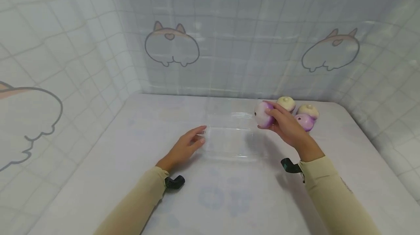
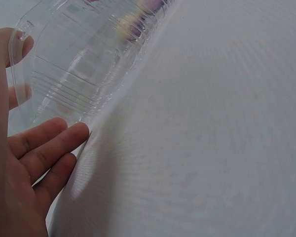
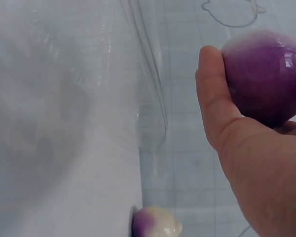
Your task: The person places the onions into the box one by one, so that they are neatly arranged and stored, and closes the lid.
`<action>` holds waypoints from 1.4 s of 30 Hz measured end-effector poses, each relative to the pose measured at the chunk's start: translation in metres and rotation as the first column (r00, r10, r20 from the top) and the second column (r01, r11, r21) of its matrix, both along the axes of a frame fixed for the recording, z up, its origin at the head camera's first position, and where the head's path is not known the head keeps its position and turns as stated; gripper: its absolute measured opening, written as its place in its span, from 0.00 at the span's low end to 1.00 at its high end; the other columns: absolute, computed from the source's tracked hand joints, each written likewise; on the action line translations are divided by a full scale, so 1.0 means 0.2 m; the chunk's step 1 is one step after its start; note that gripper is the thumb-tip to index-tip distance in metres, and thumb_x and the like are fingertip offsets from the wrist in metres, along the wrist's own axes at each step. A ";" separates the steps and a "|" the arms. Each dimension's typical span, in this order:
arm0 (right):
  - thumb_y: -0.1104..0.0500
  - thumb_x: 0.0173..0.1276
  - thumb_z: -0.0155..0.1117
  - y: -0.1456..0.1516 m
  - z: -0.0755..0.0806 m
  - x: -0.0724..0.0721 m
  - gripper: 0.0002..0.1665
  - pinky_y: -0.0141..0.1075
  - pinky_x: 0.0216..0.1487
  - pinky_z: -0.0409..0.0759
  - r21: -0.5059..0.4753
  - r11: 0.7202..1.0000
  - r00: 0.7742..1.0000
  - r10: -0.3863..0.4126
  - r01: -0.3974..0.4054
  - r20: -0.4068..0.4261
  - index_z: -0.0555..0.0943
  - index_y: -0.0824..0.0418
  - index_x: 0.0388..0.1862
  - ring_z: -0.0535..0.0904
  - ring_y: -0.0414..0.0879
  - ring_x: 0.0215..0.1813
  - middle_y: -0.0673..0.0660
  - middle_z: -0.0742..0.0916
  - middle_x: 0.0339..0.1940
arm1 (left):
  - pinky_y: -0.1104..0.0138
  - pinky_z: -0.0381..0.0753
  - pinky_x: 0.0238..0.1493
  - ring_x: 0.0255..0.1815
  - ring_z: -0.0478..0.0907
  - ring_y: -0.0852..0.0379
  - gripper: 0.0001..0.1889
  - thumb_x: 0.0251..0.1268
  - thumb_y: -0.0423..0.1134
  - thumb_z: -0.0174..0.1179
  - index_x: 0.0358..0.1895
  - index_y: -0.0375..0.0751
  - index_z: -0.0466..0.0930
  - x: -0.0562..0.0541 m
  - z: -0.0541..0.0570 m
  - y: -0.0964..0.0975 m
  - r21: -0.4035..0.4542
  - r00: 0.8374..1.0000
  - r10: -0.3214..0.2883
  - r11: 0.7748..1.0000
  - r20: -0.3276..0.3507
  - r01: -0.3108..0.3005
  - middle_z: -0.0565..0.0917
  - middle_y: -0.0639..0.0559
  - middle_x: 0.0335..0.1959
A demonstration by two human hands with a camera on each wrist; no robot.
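Note:
My right hand [image 1: 283, 124] grips a glossy round purple-and-white vegetable [image 1: 263, 114], shaped like an onion or turnip, above the right side of a clear plastic box [image 1: 229, 159]. In the right wrist view its purple side [image 3: 264, 81] rests against the fingers. My left hand [image 1: 185, 147] is at the box's left edge, fingers loosely extended. In the left wrist view, two of its fingers overlap the clear rim [image 2: 20, 106] and the other three lie low beside the tabletop. Behind the box rises a clear see-through panel [image 1: 223, 107], like a raised lid.
Several more purple-and-cream vegetables, including one at the back [image 1: 286, 103] and a purple one [image 1: 305, 122], sit to the right of the box. A pale cloth [image 1: 157, 118] covers the table. Grid-patterned curtains [image 1: 249, 45] enclose the back and sides.

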State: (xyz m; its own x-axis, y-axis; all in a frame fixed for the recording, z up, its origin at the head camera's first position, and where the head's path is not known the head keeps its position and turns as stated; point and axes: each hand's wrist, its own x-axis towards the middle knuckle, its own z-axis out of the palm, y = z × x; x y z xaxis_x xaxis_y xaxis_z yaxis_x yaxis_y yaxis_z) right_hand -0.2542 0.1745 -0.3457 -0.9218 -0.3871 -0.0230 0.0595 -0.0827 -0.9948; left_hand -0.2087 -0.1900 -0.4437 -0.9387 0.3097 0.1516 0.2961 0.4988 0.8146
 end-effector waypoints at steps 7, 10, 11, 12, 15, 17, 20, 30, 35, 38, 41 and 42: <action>0.50 0.80 0.51 -0.08 0.03 -0.05 0.36 0.46 0.57 0.81 0.012 1.000 1.000 -0.001 0.000 0.031 0.55 0.64 0.78 0.69 0.54 0.64 0.61 0.65 0.69 | 0.51 0.75 0.62 0.60 0.75 0.54 0.29 0.76 0.54 0.55 0.76 0.56 0.64 0.01 -0.01 0.01 0.008 1.000 -0.013 1.000 0.006 0.013 0.74 0.51 0.67; 0.50 0.80 0.51 -0.12 0.05 -0.07 0.35 0.44 0.56 0.82 0.038 0.999 1.000 0.001 -0.002 0.017 0.57 0.64 0.77 0.71 0.53 0.62 0.61 0.67 0.67 | 0.50 0.75 0.62 0.60 0.75 0.55 0.29 0.76 0.55 0.55 0.76 0.56 0.64 0.01 -0.01 0.01 0.009 1.000 -0.013 1.000 -0.002 0.013 0.74 0.52 0.67; 0.50 0.80 0.51 -0.13 0.05 -0.07 0.35 0.43 0.55 0.82 0.046 0.999 1.000 0.005 -0.005 0.010 0.57 0.64 0.77 0.72 0.53 0.60 0.62 0.68 0.67 | 0.50 0.75 0.62 0.60 0.75 0.55 0.29 0.76 0.55 0.55 0.76 0.56 0.64 0.01 0.00 0.01 0.007 1.000 -0.013 1.000 -0.007 0.013 0.74 0.52 0.67; 0.51 0.80 0.51 -0.15 0.06 -0.08 0.34 0.42 0.55 0.82 0.048 0.999 1.000 0.011 -0.011 0.002 0.57 0.65 0.77 0.72 0.52 0.60 0.62 0.68 0.66 | 0.50 0.75 0.62 0.60 0.75 0.55 0.29 0.75 0.55 0.55 0.76 0.57 0.64 0.01 0.00 0.01 0.007 1.000 -0.013 1.000 -0.010 0.013 0.74 0.53 0.67; 0.52 0.80 0.49 -0.18 0.07 -0.09 0.34 0.43 0.56 0.81 0.033 0.999 0.999 0.032 -0.033 0.007 0.56 0.65 0.78 0.73 0.52 0.58 0.63 0.68 0.66 | 0.51 0.75 0.62 0.60 0.75 0.56 0.29 0.75 0.56 0.55 0.76 0.59 0.64 0.00 0.00 0.01 0.005 1.000 -0.014 1.000 -0.018 0.014 0.74 0.53 0.67; 0.53 0.80 0.48 -0.20 0.08 -0.09 0.34 0.44 0.56 0.81 0.018 0.999 0.999 0.043 -0.044 0.019 0.55 0.65 0.79 0.73 0.52 0.59 0.63 0.67 0.67 | 0.51 0.75 0.62 0.61 0.75 0.55 0.29 0.76 0.55 0.55 0.76 0.59 0.64 0.00 0.00 0.01 0.004 1.000 -0.021 1.000 -0.023 0.021 0.74 0.52 0.67; 0.54 0.80 0.46 -0.23 0.08 -0.10 0.33 0.46 0.57 0.81 -0.025 0.999 0.998 0.050 -0.049 0.043 0.54 0.65 0.79 0.71 0.53 0.60 0.62 0.67 0.68 | 0.51 0.74 0.62 0.61 0.75 0.55 0.29 0.76 0.55 0.55 0.76 0.58 0.64 -0.01 0.00 0.01 0.006 0.999 -0.027 1.000 -0.020 0.027 0.74 0.51 0.68; 0.56 0.79 0.45 -0.32 0.05 -0.13 0.32 0.47 0.57 0.81 -0.113 0.990 0.992 0.093 -0.083 0.087 0.56 0.64 0.78 0.70 0.55 0.61 0.63 0.67 0.68 | 0.50 0.74 0.63 0.61 0.75 0.55 0.29 0.75 0.56 0.55 0.76 0.60 0.64 -0.01 0.01 0.00 -0.004 1.000 -0.014 1.000 -0.013 0.014 0.74 0.53 0.68; 0.56 0.79 0.49 -0.32 0.03 -0.14 0.35 0.46 0.60 0.78 0.027 0.992 0.992 0.121 -0.122 0.042 0.55 0.64 0.80 0.67 0.56 0.65 0.63 0.64 0.72 | 0.51 0.73 0.64 0.61 0.75 0.56 0.29 0.75 0.55 0.55 0.76 0.61 0.63 0.00 0.01 0.00 -0.008 1.000 -0.007 1.000 0.012 0.008 0.74 0.53 0.68; 0.56 0.78 0.55 -0.32 0.02 -0.15 0.36 0.45 0.62 0.77 0.136 0.980 0.989 0.150 -0.147 -0.009 0.57 0.64 0.79 0.69 0.56 0.65 0.64 0.67 0.71 | 0.52 0.73 0.65 0.61 0.75 0.57 0.29 0.75 0.55 0.55 0.76 0.60 0.63 0.01 0.01 -0.01 -0.007 1.000 -0.004 1.000 0.022 0.005 0.74 0.53 0.67; 0.56 0.75 0.61 -0.32 0.02 -0.16 0.39 0.45 0.62 0.77 0.179 0.972 0.985 0.164 -0.153 -0.047 0.58 0.66 0.78 0.71 0.56 0.62 0.65 0.69 0.69 | 0.52 0.72 0.65 0.61 0.75 0.56 0.29 0.75 0.54 0.56 0.76 0.58 0.64 0.01 0.01 -0.01 -0.001 1.000 -0.008 1.000 0.021 0.008 0.74 0.52 0.67; 0.57 0.74 0.61 -0.33 0.02 -0.16 0.39 0.45 0.61 0.77 0.182 0.971 0.984 0.169 -0.156 -0.058 0.59 0.66 0.78 0.72 0.56 0.62 0.65 0.70 0.68 | 0.52 0.72 0.65 0.61 0.75 0.57 0.29 0.75 0.54 0.56 0.76 0.58 0.63 0.01 0.01 -0.01 -0.004 1.000 -0.003 1.000 0.021 0.003 0.74 0.52 0.67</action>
State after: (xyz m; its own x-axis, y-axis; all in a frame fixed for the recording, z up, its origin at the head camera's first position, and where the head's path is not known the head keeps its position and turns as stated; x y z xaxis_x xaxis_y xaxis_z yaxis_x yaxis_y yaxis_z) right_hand -0.2861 0.1081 -0.3420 -0.8487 -0.5274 -0.0400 -0.0149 0.0993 -0.9949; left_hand -0.2058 -0.1924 -0.4409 -0.9406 0.3133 0.1306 0.2806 0.5011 0.8186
